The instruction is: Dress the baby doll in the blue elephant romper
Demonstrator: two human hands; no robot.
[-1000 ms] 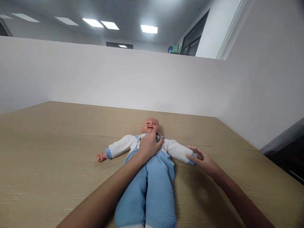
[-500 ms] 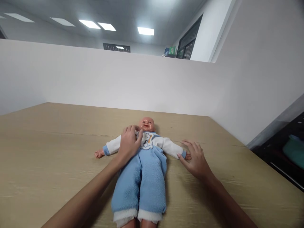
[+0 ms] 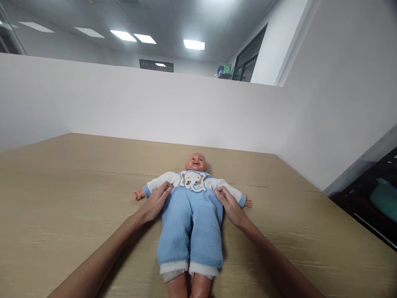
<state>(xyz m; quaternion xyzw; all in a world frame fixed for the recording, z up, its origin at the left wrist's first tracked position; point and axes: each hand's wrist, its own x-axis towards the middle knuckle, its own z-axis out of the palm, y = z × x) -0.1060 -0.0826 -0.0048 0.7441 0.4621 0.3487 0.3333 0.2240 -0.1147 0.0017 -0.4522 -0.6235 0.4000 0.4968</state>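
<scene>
A baby doll [image 3: 196, 162] lies on its back with its head away from me and both arms spread out. It wears a fuzzy outfit [image 3: 198, 223] with blue trousers, white sleeves and an elephant face on the chest. My left hand [image 3: 156, 200] is closed at the doll's left-hand side in view, fingers together on the cloth below the sleeve. At the opposite side of the waist, my right hand [image 3: 229, 203] also has its fingers closed against the outfit. Both thumbs are partly hidden. The doll's bare legs [image 3: 200, 285] run out of the bottom of the view.
The doll lies on a wooden table [image 3: 93, 182] with thin seams across its top. A white partition [image 3: 170, 107] stands behind it and a white wall [image 3: 335, 103] on the right. A dark rack [image 3: 366, 198] with a green item stands beyond the right edge.
My left hand has moved from the doll's chest down to its side. The right hand has left the doll's hand and come in to the waist. The elephant face is now uncovered and straighter.
</scene>
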